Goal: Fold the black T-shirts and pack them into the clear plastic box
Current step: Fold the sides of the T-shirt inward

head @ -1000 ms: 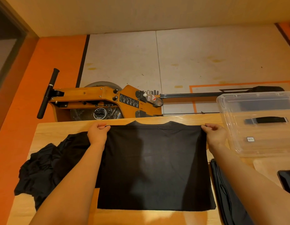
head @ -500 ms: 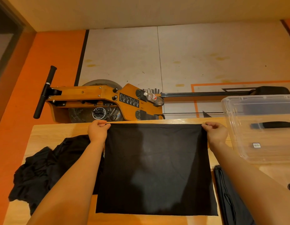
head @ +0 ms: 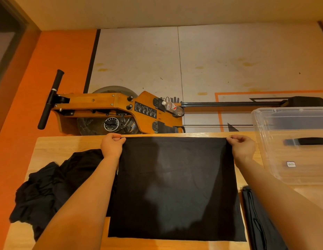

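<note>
On table: flat black cotton T-shirt (head: 177, 188), far edge at table's far rim
Left hand (head: 112, 146): pinching far left corner
Right hand (head: 243, 146): pinching far right corner
Technique: keep edge taut, align corners squarely
Destination: clear plastic box (head: 292, 177), right, empty

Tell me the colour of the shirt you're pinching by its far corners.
Plain black, no print visible: the T-shirt lies flat on the table in the head view.

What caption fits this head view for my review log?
Left hand and right hand pinch the far corners of a black T-shirt on the wooden table, beside the clear plastic box.
</note>
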{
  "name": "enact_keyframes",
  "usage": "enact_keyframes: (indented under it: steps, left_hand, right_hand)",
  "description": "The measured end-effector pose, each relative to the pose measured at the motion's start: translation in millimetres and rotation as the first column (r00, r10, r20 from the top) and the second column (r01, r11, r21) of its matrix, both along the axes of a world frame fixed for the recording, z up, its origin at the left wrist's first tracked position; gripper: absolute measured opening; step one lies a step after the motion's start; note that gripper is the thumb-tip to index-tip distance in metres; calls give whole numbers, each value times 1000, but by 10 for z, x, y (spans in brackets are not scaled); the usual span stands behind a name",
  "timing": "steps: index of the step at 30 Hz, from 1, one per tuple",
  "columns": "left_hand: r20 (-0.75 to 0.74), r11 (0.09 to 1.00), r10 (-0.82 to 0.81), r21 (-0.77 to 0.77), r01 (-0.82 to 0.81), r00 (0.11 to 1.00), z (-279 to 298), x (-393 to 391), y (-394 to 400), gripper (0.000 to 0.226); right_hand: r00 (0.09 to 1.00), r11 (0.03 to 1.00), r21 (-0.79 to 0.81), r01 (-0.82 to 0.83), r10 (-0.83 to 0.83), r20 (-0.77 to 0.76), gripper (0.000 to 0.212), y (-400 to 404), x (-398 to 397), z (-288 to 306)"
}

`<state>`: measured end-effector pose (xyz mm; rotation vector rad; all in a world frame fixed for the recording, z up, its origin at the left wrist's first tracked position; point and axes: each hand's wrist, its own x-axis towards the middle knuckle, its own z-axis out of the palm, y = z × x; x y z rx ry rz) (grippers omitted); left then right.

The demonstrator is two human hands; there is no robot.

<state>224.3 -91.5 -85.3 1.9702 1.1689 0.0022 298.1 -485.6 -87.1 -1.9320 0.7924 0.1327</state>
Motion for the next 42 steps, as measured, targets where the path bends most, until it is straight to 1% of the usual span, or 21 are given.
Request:
enact_keyframes:
  steps: [2,4,5,7,9,12,14,15,16,19,21,25,27,29,30,33,36,39,42]
  left_hand:
    - [-4,1000,-9,20,9,1000,14,-6,-15,28]
    - [15,994,-40,98,39,999,45,-24,-37,38]
    - [19,981,-80,179,75,997,70,-46,-60,40]
    - [18,919,-196,352,177,981,115,-128,-140,39]
    - [5,853,-324,434,290,946,145,-270,-285,36]
    - [-66,754,-502,455,474,862,105,-585,-575,36]
    - [-127,656,-606,480,583,786,32,-840,-794,40]
    - [-147,624,-635,482,616,758,-3,-966,-912,42]
    - [-153,617,-647,471,631,747,-29,-1105,-1025,44]
    - [-129,668,-626,421,614,769,-86,-1501,-1314,51]
    - [-161,664,-621,412,624,767,-130,-1746,-1424,58]
    - [-354,532,-667,390,751,656,-229,-2157,-1420,70]
    - [-398,487,-674,393,780,622,-288,-2295,-1324,75]
    - [-422,441,-677,424,792,603,-356,-2386,-1177,72]
    - [-430,428,-671,441,789,604,-381,-2420,-1095,68]
    - [-453,450,-624,458,766,637,-393,-2513,-857,66]
    - [-448,483,-588,473,737,673,-365,-2570,-762,72]
    - [-441,511,-572,467,721,692,-336,-2622,-777,74]
    - [-459,509,-582,439,740,672,-327,-2715,-776,74]
  right_hand:
    - [996,994,-71,-82,83,11,34,44,-14,34]
    - [977,955,-235,-179,200,68,45,104,-60,63]
    - [959,920,-328,-217,263,104,46,147,-108,77]
    - [904,832,-469,-296,402,143,44,273,-276,96]
    - [839,745,-537,-396,531,120,43,438,-532,83]
    - [727,603,-588,-538,685,37,45,692,-1003,32]
    - [665,529,-596,-604,747,-10,45,826,-1335,-34]
    - [639,498,-602,-624,768,-27,45,878,-1496,-77]
    - [618,472,-608,-639,785,-40,46,930,-1660,-116]
    - [571,414,-615,-671,818,-72,53,1044,-2081,-221]
    - [538,375,-624,-686,838,-88,58,1079,-2278,-255]
    - [508,272,-661,-699,840,-191,59,990,-2491,-306]
    - [511,240,-665,-707,824,-245,62,890,-2535,-334]
    - [520,225,-669,-708,808,-279,67,760,-2544,-354]
    - [539,238,-672,-701,794,-280,69,679,-2539,-354]
    - [646,339,-683,-647,719,-256,72,357,-2540,-345]
    - [713,387,-698,-603,654,-253,75,43,-2579,-337]
    - [733,403,-704,-585,635,-245,78,-89,-2646,-332]
    - [724,374,-712,-594,634,-270,79,-113,-2753,-331]
